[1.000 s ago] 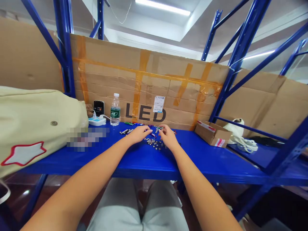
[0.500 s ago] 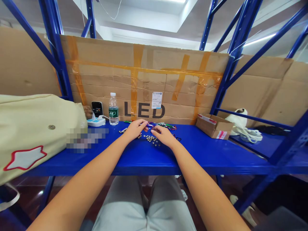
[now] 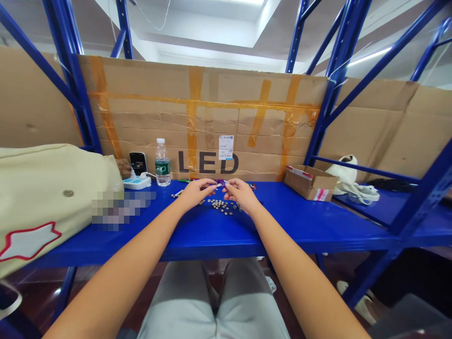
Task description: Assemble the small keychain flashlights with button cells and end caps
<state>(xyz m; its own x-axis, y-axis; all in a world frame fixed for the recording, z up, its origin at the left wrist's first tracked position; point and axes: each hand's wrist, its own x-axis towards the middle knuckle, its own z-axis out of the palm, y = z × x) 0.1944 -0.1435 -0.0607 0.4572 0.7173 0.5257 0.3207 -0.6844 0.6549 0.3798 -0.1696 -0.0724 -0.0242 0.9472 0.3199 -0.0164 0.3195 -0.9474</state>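
Note:
My left hand [image 3: 197, 192] and my right hand [image 3: 241, 194] are raised just over the blue tabletop, their fingertips close together. Each is closed in a pinch, and whatever lies between the fingers is too small to name. Below and between them lies a loose scatter of small round metallic discs [image 3: 219, 205], like buttons or button cells. Behind my fingers, colourful slim items [image 3: 253, 186] are partly hidden by my hands. A few small silvery pieces [image 3: 176, 193] lie left of my left hand.
A water bottle [image 3: 163, 162], a white power strip [image 3: 137, 181] and a phone [image 3: 138, 163] stand at the back left. A cream bag [image 3: 52, 188] fills the left side. At right sits an open cardboard box [image 3: 310, 182]. Taped cardboard [image 3: 141, 127] walls off the back.
My hands have come up slightly and their fingertips are nearer each other. More of the metal discs show below them. The view has shifted a little.

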